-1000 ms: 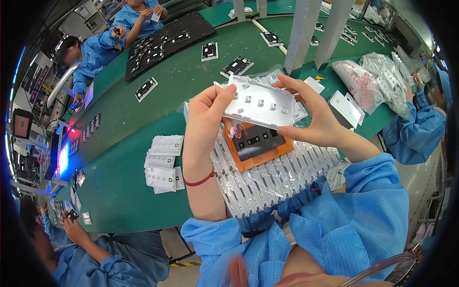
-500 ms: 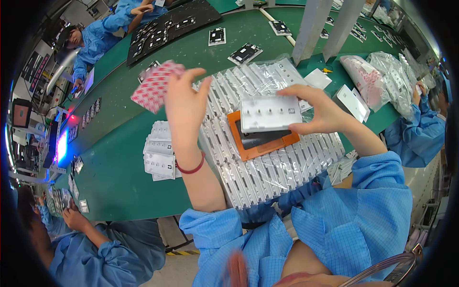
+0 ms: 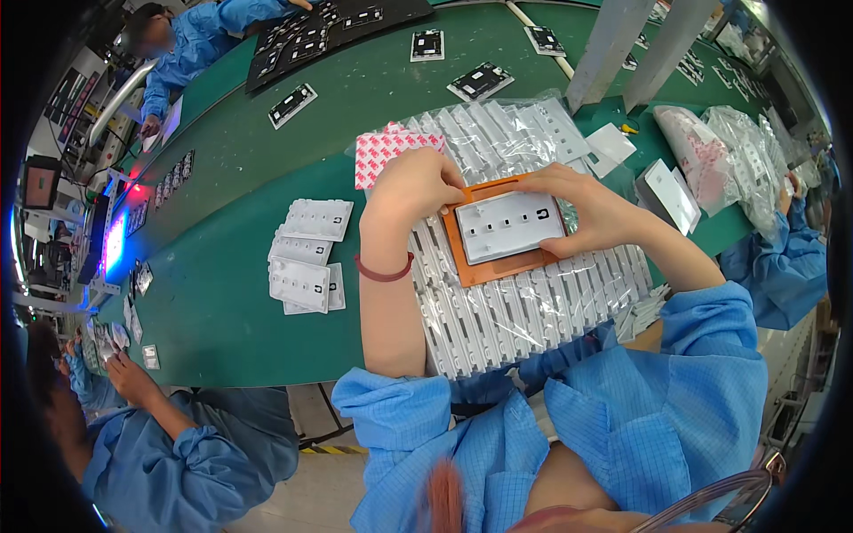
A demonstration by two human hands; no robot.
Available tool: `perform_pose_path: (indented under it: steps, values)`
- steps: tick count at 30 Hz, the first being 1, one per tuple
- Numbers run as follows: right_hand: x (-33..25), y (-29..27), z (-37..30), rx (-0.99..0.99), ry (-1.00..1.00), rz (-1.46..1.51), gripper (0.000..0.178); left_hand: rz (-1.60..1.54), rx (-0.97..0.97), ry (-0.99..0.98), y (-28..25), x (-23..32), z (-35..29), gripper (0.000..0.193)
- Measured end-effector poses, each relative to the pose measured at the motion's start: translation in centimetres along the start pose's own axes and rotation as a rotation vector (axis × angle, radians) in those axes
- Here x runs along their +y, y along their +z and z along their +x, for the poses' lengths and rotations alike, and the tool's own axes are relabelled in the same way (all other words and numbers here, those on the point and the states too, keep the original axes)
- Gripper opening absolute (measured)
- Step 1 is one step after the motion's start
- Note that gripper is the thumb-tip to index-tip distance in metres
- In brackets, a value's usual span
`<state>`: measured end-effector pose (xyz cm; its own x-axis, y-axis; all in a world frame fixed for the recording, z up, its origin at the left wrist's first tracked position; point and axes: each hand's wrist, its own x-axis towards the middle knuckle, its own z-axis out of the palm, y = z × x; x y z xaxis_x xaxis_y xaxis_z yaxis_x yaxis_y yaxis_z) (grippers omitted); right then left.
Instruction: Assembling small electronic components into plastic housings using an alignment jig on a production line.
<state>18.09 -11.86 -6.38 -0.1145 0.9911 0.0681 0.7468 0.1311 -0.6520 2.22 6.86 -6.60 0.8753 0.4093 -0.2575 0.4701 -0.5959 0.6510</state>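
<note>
A white rectangular plastic plate [image 3: 511,233] with a row of small holes lies within an orange frame [image 3: 484,272], on a plastic-wrapped tray of white slotted parts [image 3: 524,324]. My right hand [image 3: 591,211] grips the plate from the right, thumb at its near edge and fingers at the far one. My left hand [image 3: 410,188] is closed at the frame's left edge, its fingertips pinching there; part of its grip is hidden. Just beyond that hand is a red-and-white patterned sheet [image 3: 378,158], partly covered by it.
Several white plates [image 3: 298,282] lie stacked on the green table [image 3: 222,293] to the left. Black-and-white device parts [image 3: 480,82] dot the far side. Metal posts [image 3: 604,58] rise beyond the tray. Plastic bags [image 3: 702,160] lie right. Co-workers [image 3: 191,444] sit nearby.
The white plate has come down into the orange frame with my right hand. My left hand has moved right from the patterned sheet's former place to the frame; the sheet has shifted right too.
</note>
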Motion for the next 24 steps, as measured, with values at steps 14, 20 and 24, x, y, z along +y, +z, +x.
perform_pose_path:
  steps: [14, 20, 24]
  values:
    - [0.0, -0.3, 0.7, -0.066, 0.012, -0.053, 0.063, -0.096, -0.063, -0.133, -0.2, -0.8, 0.6, 0.019]
    - [-0.3, -0.2, 0.7, -0.061, -0.016, -0.163, 0.061, -0.083, -0.070, -0.124, -0.1, -1.1, 0.8, 0.021]
    - [-0.9, 0.1, 0.6, 0.014, -0.251, -0.475, 0.053, -0.106, -0.089, -0.113, -0.2, -0.9, 0.9, 0.021]
